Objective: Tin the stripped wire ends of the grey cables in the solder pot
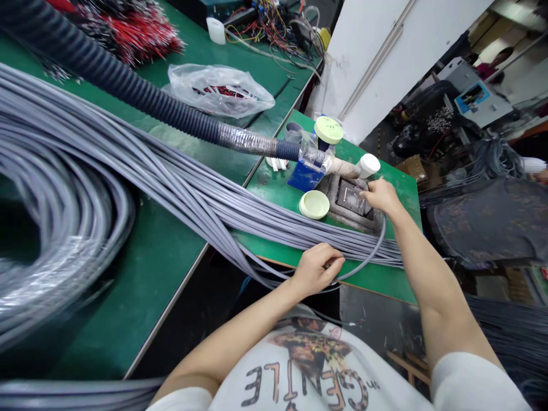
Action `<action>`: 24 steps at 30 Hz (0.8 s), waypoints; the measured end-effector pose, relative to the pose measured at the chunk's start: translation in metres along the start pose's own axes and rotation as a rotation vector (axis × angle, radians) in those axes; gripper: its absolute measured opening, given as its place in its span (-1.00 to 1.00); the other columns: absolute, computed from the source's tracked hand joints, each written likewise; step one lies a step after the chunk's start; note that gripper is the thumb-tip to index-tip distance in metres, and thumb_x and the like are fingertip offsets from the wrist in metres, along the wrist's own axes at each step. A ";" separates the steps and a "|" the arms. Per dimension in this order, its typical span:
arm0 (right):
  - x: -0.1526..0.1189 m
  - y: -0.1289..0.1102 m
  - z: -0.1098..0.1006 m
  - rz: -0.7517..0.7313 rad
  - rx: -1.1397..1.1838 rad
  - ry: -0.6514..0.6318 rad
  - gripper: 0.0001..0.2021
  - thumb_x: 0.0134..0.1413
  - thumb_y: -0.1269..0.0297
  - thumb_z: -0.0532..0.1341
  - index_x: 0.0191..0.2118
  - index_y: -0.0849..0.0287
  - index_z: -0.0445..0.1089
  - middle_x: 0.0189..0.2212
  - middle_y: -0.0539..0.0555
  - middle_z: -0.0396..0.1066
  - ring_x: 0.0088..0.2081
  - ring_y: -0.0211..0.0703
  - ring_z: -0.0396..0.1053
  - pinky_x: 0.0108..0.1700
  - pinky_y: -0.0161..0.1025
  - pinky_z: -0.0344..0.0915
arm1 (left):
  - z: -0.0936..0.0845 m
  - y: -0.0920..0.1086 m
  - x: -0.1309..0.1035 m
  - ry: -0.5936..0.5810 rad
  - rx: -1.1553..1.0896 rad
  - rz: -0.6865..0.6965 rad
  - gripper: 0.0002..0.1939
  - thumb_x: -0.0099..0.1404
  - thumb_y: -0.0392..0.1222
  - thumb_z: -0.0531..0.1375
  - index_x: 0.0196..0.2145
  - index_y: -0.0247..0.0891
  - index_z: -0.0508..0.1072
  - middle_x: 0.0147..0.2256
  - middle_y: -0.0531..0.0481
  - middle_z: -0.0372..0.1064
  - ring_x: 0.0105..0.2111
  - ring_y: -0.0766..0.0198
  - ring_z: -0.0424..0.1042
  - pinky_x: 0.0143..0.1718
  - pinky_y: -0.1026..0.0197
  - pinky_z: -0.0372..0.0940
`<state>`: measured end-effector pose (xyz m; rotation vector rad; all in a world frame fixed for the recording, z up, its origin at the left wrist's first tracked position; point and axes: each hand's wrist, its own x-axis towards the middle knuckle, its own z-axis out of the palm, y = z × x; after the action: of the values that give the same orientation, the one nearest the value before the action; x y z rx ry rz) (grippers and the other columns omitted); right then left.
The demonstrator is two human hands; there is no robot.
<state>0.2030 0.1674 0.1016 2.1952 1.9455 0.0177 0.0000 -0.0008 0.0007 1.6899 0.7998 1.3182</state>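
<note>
Pinching smooth, bowed grey cable (380, 240), right hand (381, 195) near crusted square block (350, 197)

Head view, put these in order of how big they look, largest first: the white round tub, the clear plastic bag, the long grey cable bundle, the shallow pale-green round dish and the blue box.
1. Long grey cable bundle
2. Clear plastic bag
3. Blue box and pale-green round dish, too alike to rank
4. White round tub

Cable bundle (257, 214) lies on table (385, 279) before pot (330, 197)
</note>
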 end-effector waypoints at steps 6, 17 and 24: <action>-0.106 0.005 -0.022 -0.093 0.960 0.063 -0.72 0.07 0.06 0.22 -0.30 0.21 0.40 -0.67 -0.04 0.38 -0.70 -0.32 0.24 -0.62 -0.38 0.13 | 0.000 0.000 -0.001 -0.003 -0.042 -0.044 -0.85 0.30 -0.20 0.13 -0.35 -0.27 0.48 -0.48 -0.02 0.37 -0.46 0.32 0.29 -0.38 0.25 0.22; -0.209 -0.025 0.012 -0.078 1.415 -0.032 -0.60 0.08 0.18 0.27 0.06 0.07 0.31 -0.60 -0.07 0.44 -0.67 -0.30 0.31 -0.60 -0.34 0.25 | 0.006 0.032 0.009 0.002 -0.803 -0.629 -0.71 0.06 -0.06 0.35 -0.32 -0.33 0.56 -0.47 0.01 0.45 -0.48 0.38 0.34 -0.40 0.31 0.24; -0.216 -0.027 0.022 -0.138 1.472 -0.124 -0.59 0.09 0.19 0.26 0.07 0.06 0.30 -0.59 -0.07 0.46 -0.68 -0.31 0.31 -0.62 -0.37 0.25 | 0.014 0.040 0.005 0.019 -0.989 -0.692 -0.73 0.02 -0.08 0.38 -0.36 -0.32 0.55 -0.49 0.04 0.44 -0.53 0.43 0.31 -0.42 0.31 0.21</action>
<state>0.1516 -0.0449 0.1033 2.4590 2.2632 -2.0704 0.0145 -0.0176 0.0372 0.5383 0.5123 0.9601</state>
